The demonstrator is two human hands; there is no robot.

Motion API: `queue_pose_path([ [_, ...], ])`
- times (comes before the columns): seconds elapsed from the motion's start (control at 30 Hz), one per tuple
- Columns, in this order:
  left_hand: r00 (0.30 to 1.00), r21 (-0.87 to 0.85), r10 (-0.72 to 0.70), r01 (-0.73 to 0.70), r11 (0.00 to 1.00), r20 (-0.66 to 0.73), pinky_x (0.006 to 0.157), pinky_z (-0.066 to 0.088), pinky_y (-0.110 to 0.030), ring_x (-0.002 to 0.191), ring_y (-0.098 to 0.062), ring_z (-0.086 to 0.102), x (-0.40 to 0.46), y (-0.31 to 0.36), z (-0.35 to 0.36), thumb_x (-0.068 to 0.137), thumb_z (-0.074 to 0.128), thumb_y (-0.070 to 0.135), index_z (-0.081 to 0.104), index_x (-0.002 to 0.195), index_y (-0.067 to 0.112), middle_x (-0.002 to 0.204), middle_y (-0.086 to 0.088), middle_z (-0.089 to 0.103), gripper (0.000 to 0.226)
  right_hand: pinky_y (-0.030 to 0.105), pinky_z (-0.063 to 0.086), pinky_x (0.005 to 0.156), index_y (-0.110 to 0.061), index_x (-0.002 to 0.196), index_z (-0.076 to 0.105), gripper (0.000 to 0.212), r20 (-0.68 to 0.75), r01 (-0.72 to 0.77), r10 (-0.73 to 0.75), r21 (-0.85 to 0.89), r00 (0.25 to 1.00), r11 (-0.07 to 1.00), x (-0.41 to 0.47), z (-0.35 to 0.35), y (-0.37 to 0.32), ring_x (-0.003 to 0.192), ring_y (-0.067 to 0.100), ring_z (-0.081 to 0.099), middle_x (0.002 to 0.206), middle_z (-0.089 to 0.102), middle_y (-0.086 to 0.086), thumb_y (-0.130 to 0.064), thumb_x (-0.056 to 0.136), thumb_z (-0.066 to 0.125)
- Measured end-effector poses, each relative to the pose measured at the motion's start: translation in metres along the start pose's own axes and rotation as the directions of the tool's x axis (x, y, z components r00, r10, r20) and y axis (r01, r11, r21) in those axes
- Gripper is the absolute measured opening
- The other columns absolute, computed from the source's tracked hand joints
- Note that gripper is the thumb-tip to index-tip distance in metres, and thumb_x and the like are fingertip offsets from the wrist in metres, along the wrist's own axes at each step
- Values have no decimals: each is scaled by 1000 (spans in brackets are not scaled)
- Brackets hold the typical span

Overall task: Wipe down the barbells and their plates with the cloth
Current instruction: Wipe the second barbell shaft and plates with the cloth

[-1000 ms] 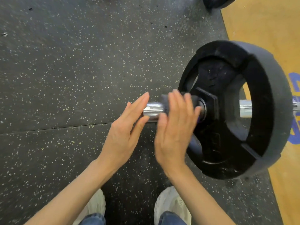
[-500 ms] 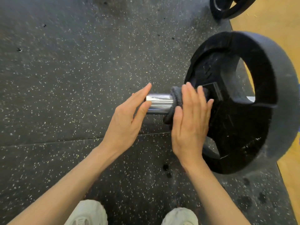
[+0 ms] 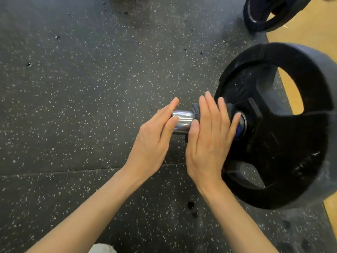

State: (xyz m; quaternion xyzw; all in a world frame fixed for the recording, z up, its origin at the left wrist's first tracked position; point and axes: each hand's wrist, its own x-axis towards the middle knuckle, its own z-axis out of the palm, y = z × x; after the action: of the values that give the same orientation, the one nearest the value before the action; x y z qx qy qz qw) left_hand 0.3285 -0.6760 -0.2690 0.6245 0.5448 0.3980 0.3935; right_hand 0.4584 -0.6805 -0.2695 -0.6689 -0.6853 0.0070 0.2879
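A black rubber gym floor [image 3: 91, 79] flecked with pale specks fills most of the view, with a strip of yellow wooden floor [image 3: 310, 42] along its right edge. A black weight plate [image 3: 284, 157] with grip cutouts stands upright on the barbell's chrome sleeve [image 3: 182, 120], whose bare end sticks out to the left. A second plate [image 3: 264, 17] is cut off by the top edge. The right hand [image 3: 207, 141] lies flat with straight fingers, pressing a dark grey cloth [image 3: 195, 111] against the sleeve just beside the plate's hub. The left hand [image 3: 153, 141], also flat and straight-fingered, touches the sleeve's bare end. A pale shoe tip [image 3: 102, 248] shows at the bottom edge.
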Motion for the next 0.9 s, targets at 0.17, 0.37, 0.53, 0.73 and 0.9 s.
queue_pose_path([
  [0.17,976,263,215,-201,944,-26,126,15,-33,146,-7,35,17,-2,-4,109,37,15,41,151,7,158,-1,38,43,46,0,127,-8,148,46,47,21,55,-54,-15,998,998,19,2,11,150,25,28,154,45,5,-24,107,29],
  [0.37,967,400,253,-224,889,-20,126,14,-31,148,-15,32,19,-28,-8,108,34,16,34,153,5,159,-4,35,47,42,-1,126,-11,153,39,49,27,195,-195,7,980,981,16,22,-13,153,25,22,160,37,4,-23,106,34],
  [0.53,943,417,332,-292,860,-23,126,12,-35,152,-18,26,21,-27,-15,110,32,16,27,154,5,162,-5,26,46,46,-3,126,-6,153,35,50,-129,-58,60,16,990,998,20,18,20,154,29,16,162,33,10,-19,105,32],
  [0.73,920,468,391,-351,811,12,126,13,-36,150,-20,29,34,-23,-2,109,33,15,34,151,4,159,-10,34,44,43,0,126,-7,155,29,51,-32,185,-185,-2,982,983,19,24,19,154,25,17,163,29,10,-21,106,30],
  [0.9,925,419,378,-355,836,29,126,13,-36,149,-18,33,40,-25,-3,109,34,13,38,151,3,159,-8,36,44,46,-2,126,-2,154,28,53,-136,-6,17,78,991,997,16,34,1,154,31,12,163,26,16,-18,104,32],
])
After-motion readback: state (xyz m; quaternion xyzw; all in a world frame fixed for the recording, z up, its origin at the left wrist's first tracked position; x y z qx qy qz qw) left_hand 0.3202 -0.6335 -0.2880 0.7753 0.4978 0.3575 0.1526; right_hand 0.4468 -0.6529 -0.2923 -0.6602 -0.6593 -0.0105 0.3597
